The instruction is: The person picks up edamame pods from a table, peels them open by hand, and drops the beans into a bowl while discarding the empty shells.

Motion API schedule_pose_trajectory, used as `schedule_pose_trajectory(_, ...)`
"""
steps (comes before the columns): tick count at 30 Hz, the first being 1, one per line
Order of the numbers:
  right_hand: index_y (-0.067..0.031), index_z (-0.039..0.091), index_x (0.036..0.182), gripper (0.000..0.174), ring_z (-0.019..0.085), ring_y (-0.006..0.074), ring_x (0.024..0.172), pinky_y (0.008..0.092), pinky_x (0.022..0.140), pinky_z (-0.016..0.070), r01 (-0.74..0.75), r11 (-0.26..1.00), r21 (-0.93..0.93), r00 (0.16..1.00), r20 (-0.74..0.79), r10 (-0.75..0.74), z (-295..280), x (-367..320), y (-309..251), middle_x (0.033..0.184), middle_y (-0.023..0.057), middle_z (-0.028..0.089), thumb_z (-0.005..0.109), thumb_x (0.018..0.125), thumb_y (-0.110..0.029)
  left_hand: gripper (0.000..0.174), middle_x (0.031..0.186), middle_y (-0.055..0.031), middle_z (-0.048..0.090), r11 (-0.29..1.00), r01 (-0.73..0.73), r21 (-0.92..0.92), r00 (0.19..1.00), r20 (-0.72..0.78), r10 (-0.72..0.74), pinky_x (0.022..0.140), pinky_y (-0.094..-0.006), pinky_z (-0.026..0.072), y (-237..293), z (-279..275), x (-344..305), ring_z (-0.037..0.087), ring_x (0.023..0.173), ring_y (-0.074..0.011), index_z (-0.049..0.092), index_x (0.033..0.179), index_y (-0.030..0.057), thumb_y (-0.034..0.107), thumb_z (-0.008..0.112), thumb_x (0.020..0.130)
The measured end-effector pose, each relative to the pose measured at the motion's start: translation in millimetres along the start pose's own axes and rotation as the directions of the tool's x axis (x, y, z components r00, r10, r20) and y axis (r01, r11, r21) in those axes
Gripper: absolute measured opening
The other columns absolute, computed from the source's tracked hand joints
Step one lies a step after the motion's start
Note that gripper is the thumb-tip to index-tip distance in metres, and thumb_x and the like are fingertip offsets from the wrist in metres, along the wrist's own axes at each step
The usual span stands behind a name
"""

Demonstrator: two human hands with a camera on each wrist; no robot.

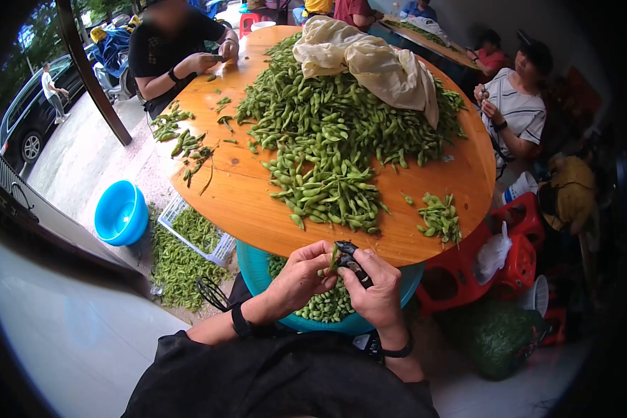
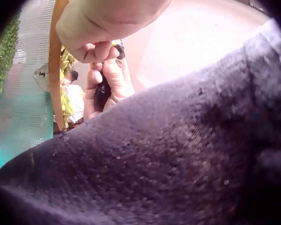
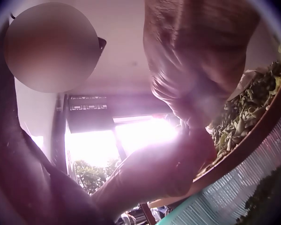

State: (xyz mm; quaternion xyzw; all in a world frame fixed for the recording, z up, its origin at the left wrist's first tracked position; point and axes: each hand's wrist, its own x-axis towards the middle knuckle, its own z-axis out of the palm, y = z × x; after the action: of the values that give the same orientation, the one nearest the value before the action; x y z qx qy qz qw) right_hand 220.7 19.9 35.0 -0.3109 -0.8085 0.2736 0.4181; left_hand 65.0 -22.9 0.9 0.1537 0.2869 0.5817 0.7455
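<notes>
My left hand (image 1: 296,279) pinches a green soybean pod (image 1: 335,258) between thumb and fingers. Opposite it, my right hand (image 1: 377,289) grips a small black tool (image 1: 355,266), its dark tip right at the pod. What kind of tool this is I cannot tell. The fingertips of both hands meet close together in the left wrist view, with the black tool (image 2: 102,93) showing in the right hand's grip. Below them is a turquoise basin (image 1: 254,268) with shelled green beans (image 1: 325,304) inside. A big heap of pods (image 1: 320,139) lies on the wooden table (image 1: 223,181) ahead.
A cream cloth (image 1: 376,59) drapes over the heap. A small pile of pods (image 1: 439,217) lies at the table's right edge. Left on the floor are a blue basin (image 1: 121,212) and a white crate (image 1: 198,230) among pods. Red stools (image 1: 519,261) stand right; other people sit around.
</notes>
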Motion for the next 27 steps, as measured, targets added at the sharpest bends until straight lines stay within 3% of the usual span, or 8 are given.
schedule_pose_trajectory(10, 0.0024, 0.06, 0.106, 0.03, 0.059, 0.0337, 0.072, 0.04, 0.061, 0.0483, 0.052, 0.951, -0.305, 0.977, -0.18, -0.111, 21, -7, 3, 0.086, 0.016, 0.054, 0.064, 0.077, 0.007, 0.003, 0.082, -0.0004, 0.058, 0.988, -0.153, 0.012, 0.986, 0.072, 0.152, 0.059, -0.0234, 0.0451, -11, -3, 5, 0.056, 0.067, -0.0106, 0.058, 0.099, 0.0062, 0.006, 0.055, 0.098)
schedule_pose_trajectory(14, 0.0038, 0.062, 0.103, 0.022, 0.059, 0.0316, 0.071, 0.0388, 0.061, 0.0475, -0.119, 0.971, -0.207, 0.95, -0.309, 0.051, -16, 6, 6, 0.082, 0.015, 0.054, 0.065, 0.082, 0.002, 0.009, 0.085, -0.0031, 0.06, 0.982, -0.023, 0.187, 0.984, 0.18, -0.011, 0.062, -0.024, 0.0449, 0, 4, -10, 0.057, 0.071, -0.0104, 0.058, 0.103, 0.005, 0.002, 0.056, 0.095)
schedule_pose_trajectory(16, 0.0042, 0.062, 0.103, 0.021, 0.06, 0.0343, 0.074, 0.0407, 0.066, 0.0476, -0.191, 0.941, -0.278, 0.93, -0.359, 0.082, -42, 12, 18, 0.084, 0.0165, 0.056, 0.065, 0.083, 0.0, 0.014, 0.09, -0.0031, 0.061, 0.847, -0.054, 0.529, 0.942, 0.309, -0.133, 0.069, -0.0264, 0.0478, 9, -7, -10, 0.059, 0.081, -0.0116, 0.059, 0.106, 0.0031, 0.001, 0.058, 0.092)
schedule_pose_trajectory(17, 0.0041, 0.062, 0.103, 0.02, 0.059, 0.0357, 0.076, 0.042, 0.068, 0.0473, -0.216, 0.91, -0.354, 0.929, -0.362, 0.08, -55, 13, 29, 0.085, 0.0172, 0.057, 0.065, 0.084, -0.001, 0.016, 0.094, -0.0055, 0.063, 0.514, -0.432, 0.742, 0.871, 0.49, 0.024, 0.078, -0.0315, 0.0502, 10, -14, -7, 0.062, 0.09, -0.0186, 0.062, 0.105, 0.0019, 0.001, 0.059, 0.089)
schedule_pose_trajectory(18, 0.004, 0.062, 0.103, 0.019, 0.059, 0.0371, 0.078, 0.0432, 0.069, 0.0469, -0.242, 0.871, -0.427, 0.927, -0.366, 0.079, -66, 13, 40, 0.086, 0.0179, 0.057, 0.064, 0.084, -0.001, 0.017, 0.097, -0.0097, 0.064, 0.211, -0.483, 0.85, 0.85, 0.513, -0.121, 0.084, -0.036, 0.0509, 23, -7, -12, 0.063, 0.093, -0.0277, 0.063, 0.103, 0.0013, 0.002, 0.063, 0.086)
schedule_pose_trajectory(20, 0.0048, 0.062, 0.102, 0.019, 0.058, 0.0392, 0.081, 0.045, 0.071, 0.0463, -0.296, 0.82, -0.49, 0.921, -0.374, 0.109, -78, 13, 59, 0.088, 0.0195, 0.058, 0.064, 0.084, 0.0, 0.017, 0.097, -0.0126, 0.063, -0.014, -0.762, 0.647, 0.642, 0.754, -0.138, 0.083, -0.0391, 0.051, 9, -25, 0, 0.062, 0.093, -0.0318, 0.064, 0.101, 0.002, 0.007, 0.066, 0.085)
schedule_pose_trajectory(24, 0.0064, 0.061, 0.103, 0.019, 0.059, 0.0402, 0.084, 0.0465, 0.072, 0.0468, -0.268, 0.784, -0.56, 0.938, -0.339, 0.078, -81, 8, 67, 0.09, 0.0208, 0.058, 0.061, 0.084, 0.0, 0.015, 0.093, -0.0107, 0.061, -0.105, -0.646, 0.756, 0.761, 0.626, -0.171, 0.081, -0.0412, 0.0508, 23, 22, 15, 0.062, 0.093, -0.0306, 0.063, 0.098, 0.0021, 0.012, 0.066, 0.087)
schedule_pose_trajectory(27, 0.0064, 0.06, 0.105, 0.022, 0.059, 0.0415, 0.086, 0.0465, 0.073, 0.0473, -0.295, 0.783, -0.547, 0.934, -0.336, 0.117, -72, 8, 63, 0.093, 0.022, 0.058, 0.06, 0.084, 0.0, 0.011, 0.09, -0.0092, 0.058, -0.334, -0.535, 0.776, 0.79, 0.599, 0.127, 0.077, -0.0407, 0.0508, 23, 42, 54, 0.059, 0.093, -0.0296, 0.064, 0.094, 0.0038, 0.01, 0.063, 0.085)
